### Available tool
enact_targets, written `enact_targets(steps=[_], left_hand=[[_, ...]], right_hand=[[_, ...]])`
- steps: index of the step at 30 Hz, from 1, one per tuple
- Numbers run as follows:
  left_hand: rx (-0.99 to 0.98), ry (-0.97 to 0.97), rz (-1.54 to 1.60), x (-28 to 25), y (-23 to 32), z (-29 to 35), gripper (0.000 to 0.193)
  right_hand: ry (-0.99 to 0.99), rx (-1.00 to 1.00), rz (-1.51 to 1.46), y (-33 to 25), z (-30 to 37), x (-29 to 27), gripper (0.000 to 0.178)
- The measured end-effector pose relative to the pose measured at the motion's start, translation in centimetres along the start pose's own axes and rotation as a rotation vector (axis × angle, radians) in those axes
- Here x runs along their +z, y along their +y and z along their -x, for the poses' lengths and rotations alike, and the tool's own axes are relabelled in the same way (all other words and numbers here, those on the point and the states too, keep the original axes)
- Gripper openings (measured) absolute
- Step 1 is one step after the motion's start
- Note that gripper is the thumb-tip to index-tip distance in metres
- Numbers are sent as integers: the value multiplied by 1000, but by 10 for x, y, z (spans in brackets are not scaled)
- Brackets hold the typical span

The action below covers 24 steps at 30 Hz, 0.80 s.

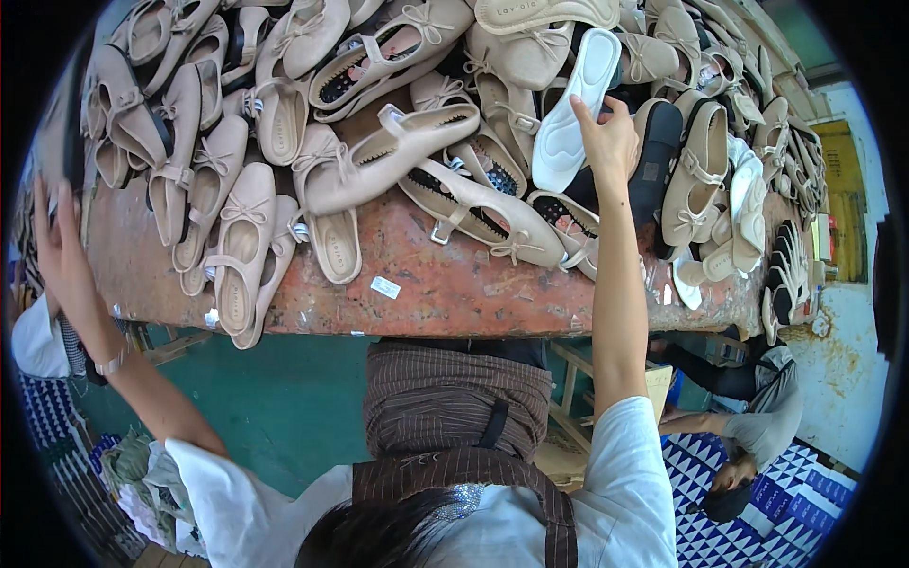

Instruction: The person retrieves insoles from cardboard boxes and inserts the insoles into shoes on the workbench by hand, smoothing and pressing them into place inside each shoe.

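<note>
Right hand [609,142] pinches a white foam insole [571,104] above the heaped beige ballet flats [379,142]. Left hand [59,241] reaches the rusty table's [454,284] left edge, grip indiscernible. Risk: edge-hanging flats could slide off if nudged.

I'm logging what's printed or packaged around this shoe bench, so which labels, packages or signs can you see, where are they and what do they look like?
Small label: lies flat on the bare rusty bench top near its front edge, white rectangle.
Boxes: stacked low at the lower right beside a crouching person, blue with white print.
Insole stamp: on a beige insole at the top of the shoe pile, dark print.
</note>
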<state>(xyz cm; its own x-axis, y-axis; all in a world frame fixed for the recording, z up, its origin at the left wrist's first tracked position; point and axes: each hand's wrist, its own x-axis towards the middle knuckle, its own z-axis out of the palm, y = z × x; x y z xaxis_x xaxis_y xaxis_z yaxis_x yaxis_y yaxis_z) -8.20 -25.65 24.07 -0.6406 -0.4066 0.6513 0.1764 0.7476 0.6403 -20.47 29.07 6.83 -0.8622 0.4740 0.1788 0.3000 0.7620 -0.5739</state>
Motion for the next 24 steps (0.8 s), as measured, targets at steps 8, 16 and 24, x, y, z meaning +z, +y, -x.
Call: enact_targets(steps=[8,16,24], left_hand=[[645,-963,-66,210,95,189,44],[712,-962,39,199,100,216,20],[325,-771,-175,136,77,285,24]], right_hand=[[10,-86,-961,9,41,-92,35],[-286,14,-1264,52,166,-147,72],[-451,-737,-21,55,241,-120,42]])
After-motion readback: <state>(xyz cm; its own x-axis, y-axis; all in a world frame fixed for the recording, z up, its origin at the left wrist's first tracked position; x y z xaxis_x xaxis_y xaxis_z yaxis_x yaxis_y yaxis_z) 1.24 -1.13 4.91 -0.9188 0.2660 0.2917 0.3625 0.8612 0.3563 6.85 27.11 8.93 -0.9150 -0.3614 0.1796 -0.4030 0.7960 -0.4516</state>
